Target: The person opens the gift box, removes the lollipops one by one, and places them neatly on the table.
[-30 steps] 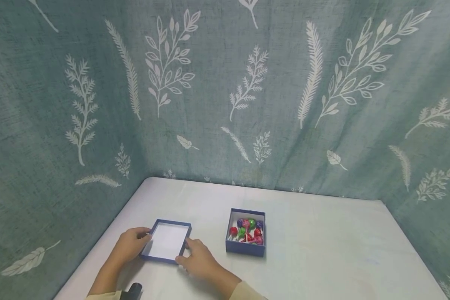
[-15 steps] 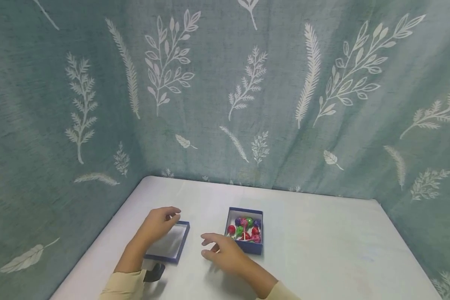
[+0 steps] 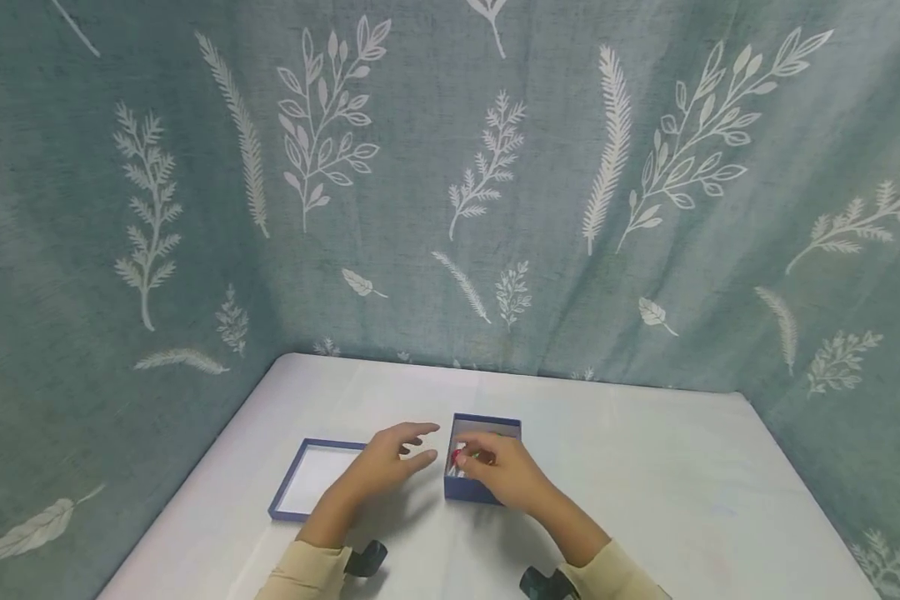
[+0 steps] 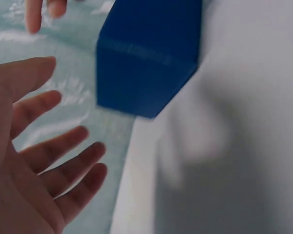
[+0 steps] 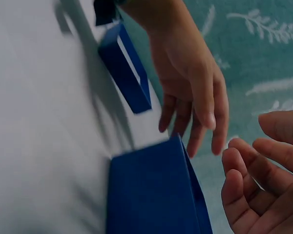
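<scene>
A blue box [image 3: 468,490] with a white inside holds several lollipops [image 3: 456,457], mostly covered by my right hand [image 3: 506,471], which hovers over it with loosely bent fingers. In the right wrist view that hand [image 5: 263,180] has nothing in its grasp. My left hand [image 3: 386,458] is in the air just left of the box, apart from it. The left wrist view shows this hand [image 4: 29,146] with fingers spread, beside the box's blue wall [image 4: 141,73]. Behind my left forearm lies the shallow blue lid [image 3: 315,475], white side up, its right part hidden.
All of it sits on a white table [image 3: 645,483]. A teal curtain [image 3: 420,183] with white leaf prints hangs along the back and both sides. Dark camera mounts [image 3: 366,558] are strapped at the wrists.
Both hands have let go of the lid, which stays on the table. They have moved right, the left one to beside the box and the right one over the lollipops.
</scene>
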Action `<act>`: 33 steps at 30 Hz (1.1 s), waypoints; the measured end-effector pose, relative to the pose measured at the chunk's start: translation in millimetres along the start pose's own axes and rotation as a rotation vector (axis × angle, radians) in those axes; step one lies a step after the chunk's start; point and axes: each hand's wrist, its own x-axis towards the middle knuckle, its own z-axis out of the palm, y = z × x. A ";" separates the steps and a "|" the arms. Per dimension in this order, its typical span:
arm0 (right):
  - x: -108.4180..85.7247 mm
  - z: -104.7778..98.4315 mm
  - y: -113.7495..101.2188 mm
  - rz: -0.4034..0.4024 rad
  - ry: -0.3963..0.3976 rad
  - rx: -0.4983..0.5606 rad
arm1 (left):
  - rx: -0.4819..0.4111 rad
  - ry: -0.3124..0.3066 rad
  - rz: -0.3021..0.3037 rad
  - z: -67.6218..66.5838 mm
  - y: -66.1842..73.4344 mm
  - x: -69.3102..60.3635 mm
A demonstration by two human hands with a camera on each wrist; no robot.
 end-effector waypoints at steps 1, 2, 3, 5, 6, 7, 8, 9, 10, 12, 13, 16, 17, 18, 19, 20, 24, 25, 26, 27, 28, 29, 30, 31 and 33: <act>1.4 -2.3 1.6 0.004 0.007 0.001 | -0.022 0.001 0.011 3.5 1.1 -0.1; 2.8 -4.4 3.2 0.010 0.017 -0.001 | -0.041 0.007 0.021 6.9 1.7 -0.2; 4.2 -6.4 4.7 0.014 0.028 -0.010 | -0.070 0.014 0.025 10.3 2.0 -0.4; 4.3 -13.6 9.7 0.039 0.050 -0.041 | -0.159 0.030 0.021 21.1 4.0 1.3; 4.5 -16.6 11.7 0.054 0.061 -0.057 | -0.207 0.035 0.014 26.2 4.0 2.3; 4.8 -19.2 14.2 0.069 0.070 -0.072 | -0.261 0.038 -0.001 31.1 3.8 3.0; 5.0 -21.3 16.5 0.080 0.079 -0.087 | -0.309 0.039 -0.012 35.7 2.6 4.0; 5.2 -22.9 18.8 0.092 0.090 -0.102 | -0.353 0.038 -0.026 40.1 0.9 4.7; 5.4 -24.2 21.1 0.097 0.102 -0.118 | -0.385 0.035 -0.042 44.0 -0.6 5.0; 6.4 -24.9 25.2 0.104 0.126 -0.135 | -0.434 0.037 -0.062 50.9 -4.7 4.9; 7.3 -24.8 27.4 0.103 0.136 -0.149 | -0.455 0.042 -0.067 53.7 -6.7 4.3; 11.0 -23.6 31.2 0.099 0.150 -0.173 | -0.492 0.063 -0.067 59.0 -9.9 0.9; 12.5 -23.2 31.7 0.104 0.149 -0.177 | -0.501 0.072 -0.062 60.2 -10.9 0.0; 14.3 -23.0 32.3 0.102 0.148 -0.189 | -0.508 0.077 -0.063 60.9 -11.0 -1.0; 16.0 -22.3 32.5 0.102 0.144 -0.203 | -0.510 0.078 -0.063 61.2 -11.3 -2.5; 17.6 -21.6 32.6 0.104 0.139 -0.216 | -0.502 0.079 -0.068 61.3 -11.3 -3.7; 23.5 -18.5 31.0 0.124 0.122 -0.274 | -0.450 0.071 -0.104 60.8 -10.7 -6.7; 24.6 -17.4 30.8 0.130 0.116 -0.293 | -0.435 0.068 -0.110 60.8 -10.7 -7.0; 25.5 -16.1 30.5 0.138 0.109 -0.311 | -0.425 0.069 -0.108 60.8 -10.7 -7.0; 26.0 -14.8 29.9 0.147 0.104 -0.329 | -0.419 0.071 -0.109 61.0 -10.9 -6.7; 26.5 -13.3 29.9 0.156 0.098 -0.342 | -0.414 0.071 -0.107 61.3 -11.1 -6.4; 26.8 -12.0 29.6 0.160 0.096 -0.367 | -0.412 0.072 -0.105 61.7 -11.3 -6.0; 27.0 -10.5 29.5 0.165 0.097 -0.390 | -0.406 0.075 -0.102 62.3 -11.5 -5.4; 27.0 -9.0 29.8 0.169 0.099 -0.413 | -0.406 0.076 -0.099 63.0 -11.8 -4.7; 27.1 -6.3 30.1 0.172 0.113 -0.473 | -0.399 0.074 -0.099 64.9 -11.9 -3.1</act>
